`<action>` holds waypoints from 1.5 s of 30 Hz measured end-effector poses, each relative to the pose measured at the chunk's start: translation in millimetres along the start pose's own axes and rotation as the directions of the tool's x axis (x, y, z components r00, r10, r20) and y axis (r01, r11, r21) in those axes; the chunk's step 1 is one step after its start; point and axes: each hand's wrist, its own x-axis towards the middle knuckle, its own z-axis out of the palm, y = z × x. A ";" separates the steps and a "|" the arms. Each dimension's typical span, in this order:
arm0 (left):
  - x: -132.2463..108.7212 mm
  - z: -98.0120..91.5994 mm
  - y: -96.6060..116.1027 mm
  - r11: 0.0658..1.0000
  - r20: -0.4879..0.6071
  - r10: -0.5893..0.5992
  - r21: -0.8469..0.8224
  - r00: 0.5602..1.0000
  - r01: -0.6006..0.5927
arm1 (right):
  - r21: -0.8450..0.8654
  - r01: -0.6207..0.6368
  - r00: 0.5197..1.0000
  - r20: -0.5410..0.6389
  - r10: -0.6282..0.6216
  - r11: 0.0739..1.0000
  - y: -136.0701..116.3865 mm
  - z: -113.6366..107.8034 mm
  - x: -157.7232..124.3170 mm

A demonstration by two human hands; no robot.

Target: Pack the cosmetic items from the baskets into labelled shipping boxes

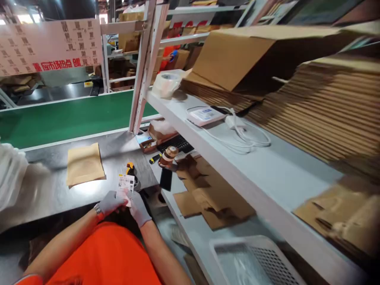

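Both of my hands wear pale grey gloves and meet at the near edge of the metal table. Between them is a printed shipping label [126,184], tilted upward. My left hand [110,203] pinches its lower left side, and my right hand [138,208] grips it from the lower right. Just beyond the label lies an orange and black tool [130,170], partly hidden by it. A flat kraft paper mailer [84,165] rests on the table to the left, apart from both hands.
A stack of clear plastic bags [12,174] sits at far left. A green conveyor belt [65,114] runs behind the table. To the right, a jar [168,156], a utility knife [155,158] and a black phone [166,179] lie below a white shelf [267,174] holding cardboard stacks [320,111].
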 end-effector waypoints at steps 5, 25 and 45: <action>-3.0 20.0 -10.1 0.967 -0.247 -0.002 -0.249 0.969 -0.061 | 0.096 -0.066 0.998 0.027 0.063 0.993 -9.5 -12.9 -26.3; -10.4 50.2 -17.9 0.914 -0.351 -0.005 -0.382 0.936 -0.138 | 0.038 -0.096 0.995 0.029 0.095 0.995 -11.1 -44.6 -53.3; -20.8 54.8 -15.8 0.904 -0.587 0.357 0.412 0.727 -0.111 | 0.009 -0.076 0.995 -0.070 0.077 0.997 -0.9 -55.2 -46.9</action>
